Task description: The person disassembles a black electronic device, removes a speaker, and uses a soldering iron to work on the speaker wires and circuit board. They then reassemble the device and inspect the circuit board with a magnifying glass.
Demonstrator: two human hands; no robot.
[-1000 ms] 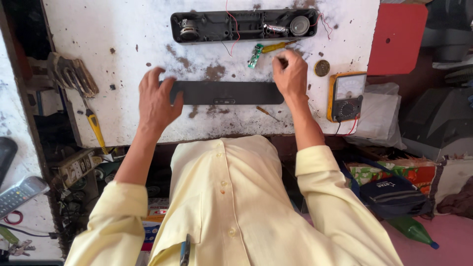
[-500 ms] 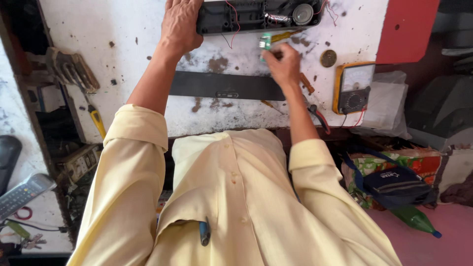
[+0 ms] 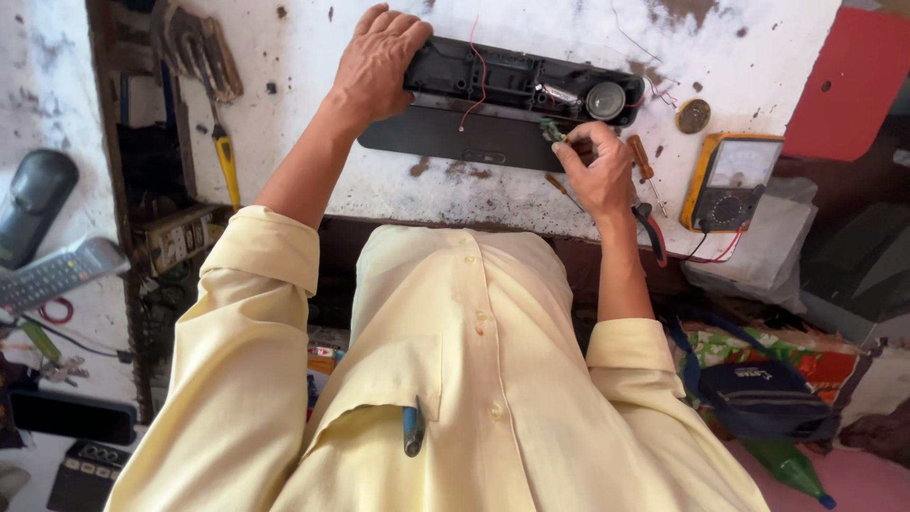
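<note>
Head view: at the left end of the open black speaker housing [image 3: 526, 87] on the white workbench [image 3: 303, 123], we press our left hand [image 3: 377, 62] flat over its corner. Below its right end, our right hand [image 3: 595, 171] pinches a small green part [image 3: 552, 130]; right of the housing sits a yellow multimeter [image 3: 732, 180].

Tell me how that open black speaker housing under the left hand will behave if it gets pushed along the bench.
The open black housing is long and flat, so it would probably slide rather than tip. It looks like a hollow plastic shell, likely light for its size. Loose red wires trail over it and may snag; the left hand steadies one end.
</note>
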